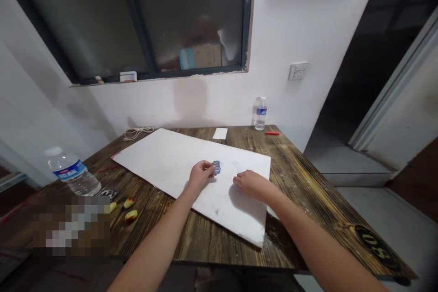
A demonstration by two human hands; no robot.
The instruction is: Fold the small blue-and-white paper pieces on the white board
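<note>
My left hand [201, 176] pinches a small flat blue-and-white piece with a notched outline [216, 167] between thumb and fingers, just over a large white board [153, 155]. What kind of thing it is cannot be made out. To its right, my right hand [251, 184] hovers above the same board, fingers curled together and pointing left. Whatever those fingers may hold is hidden. Just beyond them lies a faint, see-through scrap [236, 163] on the board. The board rests at a slant on a dark wooden table [294, 178].
A large water bottle [73, 171] leans at the left, near several yellowish pieces [131, 216]. Along the back are a white cord [138, 132], a white card [220, 133], a smaller bottle [260, 114] and a red pen-like stick [272, 133]. A blurred patch covers the lower left.
</note>
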